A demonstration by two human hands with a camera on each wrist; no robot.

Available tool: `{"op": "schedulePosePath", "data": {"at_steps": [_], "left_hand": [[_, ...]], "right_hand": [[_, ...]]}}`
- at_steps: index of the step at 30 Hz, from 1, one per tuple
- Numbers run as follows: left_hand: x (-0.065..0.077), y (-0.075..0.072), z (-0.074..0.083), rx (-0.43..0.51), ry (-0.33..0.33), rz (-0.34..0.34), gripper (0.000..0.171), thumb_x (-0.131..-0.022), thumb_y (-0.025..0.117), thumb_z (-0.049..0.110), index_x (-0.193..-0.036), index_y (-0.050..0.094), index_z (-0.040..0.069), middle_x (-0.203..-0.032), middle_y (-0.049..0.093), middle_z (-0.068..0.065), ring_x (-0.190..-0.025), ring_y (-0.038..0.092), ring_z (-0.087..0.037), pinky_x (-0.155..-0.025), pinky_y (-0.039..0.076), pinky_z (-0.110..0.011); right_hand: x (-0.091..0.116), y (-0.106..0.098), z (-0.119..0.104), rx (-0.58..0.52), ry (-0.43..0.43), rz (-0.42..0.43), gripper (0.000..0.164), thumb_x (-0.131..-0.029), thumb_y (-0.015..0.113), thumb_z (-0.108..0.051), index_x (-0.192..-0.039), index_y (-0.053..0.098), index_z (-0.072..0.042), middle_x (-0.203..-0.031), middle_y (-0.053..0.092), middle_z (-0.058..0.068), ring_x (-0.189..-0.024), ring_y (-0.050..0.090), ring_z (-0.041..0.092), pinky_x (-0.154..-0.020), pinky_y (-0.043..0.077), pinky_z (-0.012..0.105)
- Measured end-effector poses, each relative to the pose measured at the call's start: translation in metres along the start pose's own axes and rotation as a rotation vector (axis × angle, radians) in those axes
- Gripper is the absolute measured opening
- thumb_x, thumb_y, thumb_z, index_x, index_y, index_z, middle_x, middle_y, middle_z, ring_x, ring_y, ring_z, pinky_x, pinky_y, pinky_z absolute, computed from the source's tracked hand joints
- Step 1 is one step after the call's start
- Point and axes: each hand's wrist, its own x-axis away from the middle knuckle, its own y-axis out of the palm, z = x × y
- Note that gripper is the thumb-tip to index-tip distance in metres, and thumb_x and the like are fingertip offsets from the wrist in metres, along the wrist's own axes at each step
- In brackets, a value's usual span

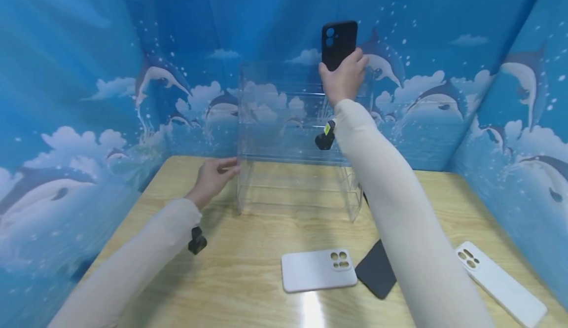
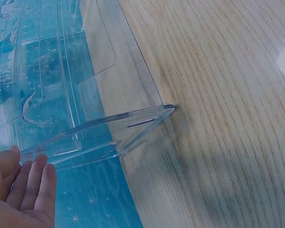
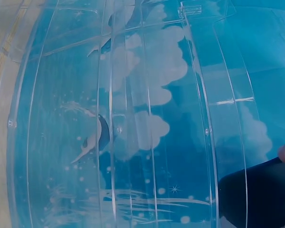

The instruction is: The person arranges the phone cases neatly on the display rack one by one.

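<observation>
A clear plastic tiered stand [image 1: 293, 135] rises upright on the wooden table. My left hand [image 1: 213, 177] is at its left side, and in the left wrist view the thumb and fingers [image 2: 31, 185] pinch the stand's edge. High up, at the stand's top right, my right hand [image 1: 345, 79] holds a black phone case [image 1: 339, 44] by its lower part, camera cutouts uppermost. From the right wrist, that case [image 3: 256, 194] shows dark behind the clear tiers, with only a bit of the hand in view at the right edge.
On the table [image 1: 239, 278] in front of the stand lie a white phone case [image 1: 310, 271] and a black case [image 1: 377, 269], partly under the right sleeve. Another white case [image 1: 501, 283] lies at the right. A blue dolphin-print curtain [image 1: 275, 22] encloses the back and sides.
</observation>
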Motion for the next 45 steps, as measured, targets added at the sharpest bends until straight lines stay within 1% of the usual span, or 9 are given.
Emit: {"op": "schedulePosePath", "data": {"at_steps": [4,10,15,21,22,25,31,35,45], "left_hand": [[-0.002,0.001,0.000,-0.004,0.004,-0.004,0.045,-0.095,0.061,0.025,-0.137,0.052,0.011,-0.139,0.053,-0.011,-0.117,0.058,-0.030,-0.095,0.053,-0.043],[-0.003,0.001,0.002,-0.009,0.005,0.000,0.047,-0.095,0.061,0.028,-0.138,0.052,0.012,-0.139,0.053,-0.010,-0.118,0.057,-0.030,-0.096,0.052,-0.044],[-0.003,0.001,0.001,-0.011,-0.003,0.007,0.047,-0.095,0.061,0.029,-0.138,0.051,0.011,-0.139,0.053,-0.010,-0.116,0.058,-0.030,-0.095,0.053,-0.045],[-0.001,0.003,0.002,-0.016,0.008,0.009,0.048,-0.096,0.061,0.029,-0.138,0.051,0.010,-0.139,0.053,-0.011,-0.116,0.058,-0.030,-0.095,0.053,-0.044],[-0.001,0.004,0.002,-0.017,0.007,0.010,0.048,-0.096,0.061,0.030,-0.138,0.051,0.011,-0.139,0.053,-0.010,-0.117,0.058,-0.030,-0.095,0.053,-0.044],[0.000,0.004,0.003,-0.014,-0.003,0.007,0.047,-0.096,0.061,0.028,-0.138,0.051,0.011,-0.139,0.053,-0.010,-0.117,0.058,-0.030,-0.095,0.053,-0.044],[0.000,0.003,0.004,-0.008,-0.011,0.001,0.046,-0.096,0.060,0.026,-0.138,0.051,0.012,-0.140,0.053,-0.010,-0.117,0.058,-0.030,-0.096,0.052,-0.044],[0.000,0.003,0.003,-0.001,-0.011,0.006,0.045,-0.096,0.060,0.027,-0.138,0.051,0.013,-0.140,0.053,-0.009,-0.117,0.058,-0.029,-0.096,0.052,-0.044],[0.001,0.002,0.002,-0.001,-0.014,0.011,0.045,-0.095,0.061,0.025,-0.137,0.052,0.012,-0.139,0.053,-0.009,-0.117,0.058,-0.030,-0.096,0.052,-0.045]], "right_hand": [[-0.003,-0.004,-0.001,0.055,0.015,-0.006,0.083,-0.092,0.054,-0.051,-0.151,0.012,-0.011,-0.152,0.022,0.008,-0.140,0.027,0.019,-0.117,0.027,0.028],[-0.010,-0.010,0.000,0.187,0.035,0.002,0.085,-0.091,0.049,-0.059,-0.150,0.016,-0.006,-0.151,0.027,0.011,-0.139,0.027,0.024,-0.119,0.022,0.040],[-0.012,-0.010,0.003,0.203,0.039,-0.012,0.085,-0.090,0.048,-0.062,-0.148,0.019,-0.007,-0.149,0.029,0.011,-0.137,0.029,0.025,-0.116,0.024,0.045],[-0.014,-0.009,0.009,0.254,0.039,-0.009,0.087,-0.090,0.047,-0.064,-0.150,0.017,-0.008,-0.152,0.027,0.011,-0.140,0.026,0.026,-0.117,0.017,0.052],[-0.014,-0.009,0.010,0.261,0.036,-0.006,0.088,-0.090,0.047,-0.064,-0.151,0.016,-0.008,-0.153,0.026,0.011,-0.141,0.025,0.026,-0.117,0.016,0.053],[-0.014,-0.007,0.013,0.289,0.022,0.000,0.088,-0.090,0.047,-0.063,-0.151,0.015,-0.008,-0.153,0.025,0.011,-0.140,0.025,0.026,-0.114,0.019,0.052],[-0.012,-0.004,0.017,0.335,-0.015,0.022,0.083,-0.092,0.045,-0.060,-0.149,0.019,-0.006,-0.149,0.030,0.013,-0.135,0.028,0.029,-0.110,0.024,0.052],[-0.011,-0.002,0.017,0.356,-0.031,0.026,0.083,-0.093,0.044,-0.060,-0.149,0.020,-0.004,-0.148,0.031,0.014,-0.135,0.028,0.030,-0.110,0.024,0.052],[-0.008,0.004,0.020,0.425,-0.058,0.000,0.097,-0.088,0.045,-0.068,-0.151,0.014,-0.002,-0.152,0.028,0.016,-0.138,0.022,0.032,-0.115,0.018,0.057]]}}
